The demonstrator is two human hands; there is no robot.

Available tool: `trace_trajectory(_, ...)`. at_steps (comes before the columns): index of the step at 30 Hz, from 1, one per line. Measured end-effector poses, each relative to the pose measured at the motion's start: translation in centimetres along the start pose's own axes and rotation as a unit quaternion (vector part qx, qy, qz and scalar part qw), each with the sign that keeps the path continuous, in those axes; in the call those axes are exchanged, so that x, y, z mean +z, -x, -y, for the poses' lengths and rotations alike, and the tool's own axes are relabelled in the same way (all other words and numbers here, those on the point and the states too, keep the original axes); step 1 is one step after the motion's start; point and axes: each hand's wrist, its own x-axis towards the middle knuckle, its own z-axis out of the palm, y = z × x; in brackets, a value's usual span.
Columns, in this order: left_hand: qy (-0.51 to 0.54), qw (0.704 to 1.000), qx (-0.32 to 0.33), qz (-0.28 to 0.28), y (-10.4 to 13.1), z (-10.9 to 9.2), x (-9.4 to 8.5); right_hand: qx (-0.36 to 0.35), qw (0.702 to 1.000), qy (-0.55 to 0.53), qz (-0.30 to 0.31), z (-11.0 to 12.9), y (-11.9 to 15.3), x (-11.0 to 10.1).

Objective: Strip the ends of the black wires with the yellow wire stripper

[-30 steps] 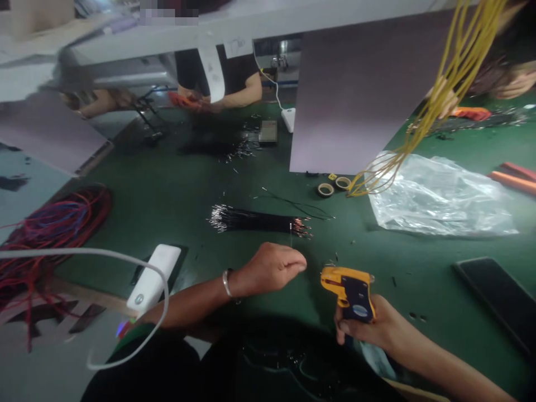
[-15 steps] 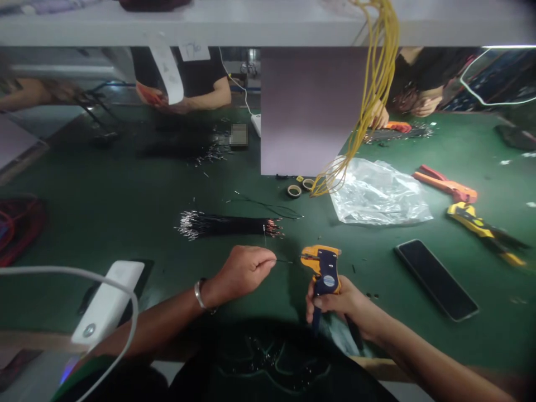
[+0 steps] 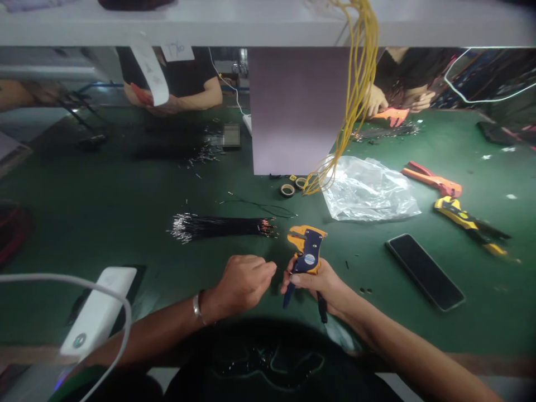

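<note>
My left hand (image 3: 247, 283) is closed in a pinch at the front middle of the table. It held a thin black wire half a second ago; the wire itself is hardly visible now. In my right hand (image 3: 310, 279) is a yellow and dark blue wire stripper (image 3: 310, 245), held upright with its handles spread and its jaws facing left, apart from my left hand. Nothing shows between the jaws. Just beyond my left hand lies a bundle of black wires (image 3: 226, 226), silvery ends to the left and copper-coloured ends to the right. Some loose black wires (image 3: 263, 209) lie behind it.
To the right are a phone (image 3: 425, 271), yellow-black pliers (image 3: 464, 220), an orange-handled tool (image 3: 433, 178) and a clear plastic bag (image 3: 368, 190). Yellow wires (image 3: 355, 95) hang from the shelf (image 3: 251, 30). A white device (image 3: 100, 307) and cable stand left. Co-workers' hands (image 3: 377, 101) work across the table.
My right hand has lowered the wire stripper's handles and tilted it, moving slightly left. My left hand stays pinched, and the wire end that pointed at the jaws no longer shows. The view shifted a little.
</note>
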Motion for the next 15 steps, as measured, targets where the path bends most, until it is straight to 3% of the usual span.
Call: trace_trajectory(15,0.058,0.998,-0.032,0.019,-0.43,0.09,-0.31,-0.042,0.999,-0.024,0.005,0.18,-0.48,-0.05)
